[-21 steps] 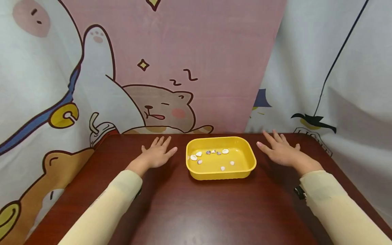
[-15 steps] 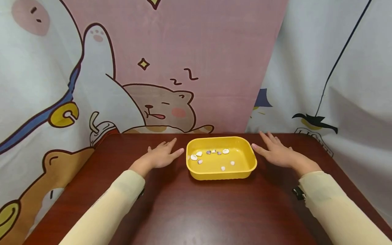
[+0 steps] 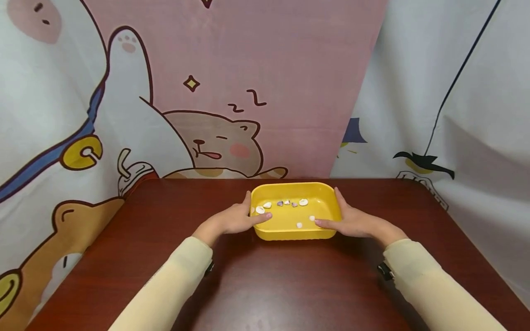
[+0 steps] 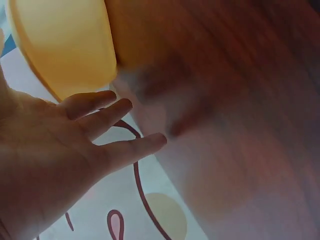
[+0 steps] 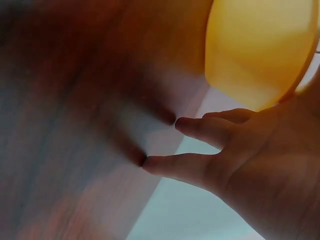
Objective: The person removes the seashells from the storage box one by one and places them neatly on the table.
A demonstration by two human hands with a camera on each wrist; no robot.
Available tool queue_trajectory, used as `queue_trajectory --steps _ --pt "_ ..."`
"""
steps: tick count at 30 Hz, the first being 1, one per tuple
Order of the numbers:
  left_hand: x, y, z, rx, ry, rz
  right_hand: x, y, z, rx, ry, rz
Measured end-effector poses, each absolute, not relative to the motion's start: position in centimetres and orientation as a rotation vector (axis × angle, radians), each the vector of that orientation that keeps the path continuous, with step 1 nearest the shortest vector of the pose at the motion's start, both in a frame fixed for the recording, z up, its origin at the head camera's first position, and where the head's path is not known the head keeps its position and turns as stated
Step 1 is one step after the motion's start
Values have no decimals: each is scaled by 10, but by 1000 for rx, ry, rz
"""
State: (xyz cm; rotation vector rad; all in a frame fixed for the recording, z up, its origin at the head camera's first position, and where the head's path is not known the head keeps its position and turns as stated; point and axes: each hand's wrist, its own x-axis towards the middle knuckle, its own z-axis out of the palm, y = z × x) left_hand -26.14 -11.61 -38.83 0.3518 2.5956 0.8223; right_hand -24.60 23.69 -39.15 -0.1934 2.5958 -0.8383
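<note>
A yellow tray (image 3: pixel 295 235) holds several small white and purplish shells (image 3: pixel 303 202). At its left end is my left hand (image 3: pixel 235 219), its thumb reaching over the rim. My right hand (image 3: pixel 358 223) is at the opposite end, thumb likewise above the tray's inside. In the left wrist view, the fingers of the left hand (image 4: pixel 50 150) extend straight and spread beside the tray wall (image 4: pixel 65 45). The right wrist view shows the right hand (image 5: pixel 270 160) with extended fingers near the tray (image 5: pixel 260 45). Firm contact cannot be told.
The tray stands toward the back of a dark reddish-brown table (image 3: pixel 281 280). Behind it hangs a pink and white cloth (image 3: pixel 306 92) printed with cartoon animals, which also runs along the table's sides.
Both hands have moved inward from either side to the tray's ends, and their thumbs now lie over its rim. The tray has hardly shifted.
</note>
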Motion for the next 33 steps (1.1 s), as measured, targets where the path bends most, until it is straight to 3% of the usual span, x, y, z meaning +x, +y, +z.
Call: queue_trajectory --steps 33 --pt "-277 -107 -394 367 2538 812 -236 232 -392 -128 2600 -795"
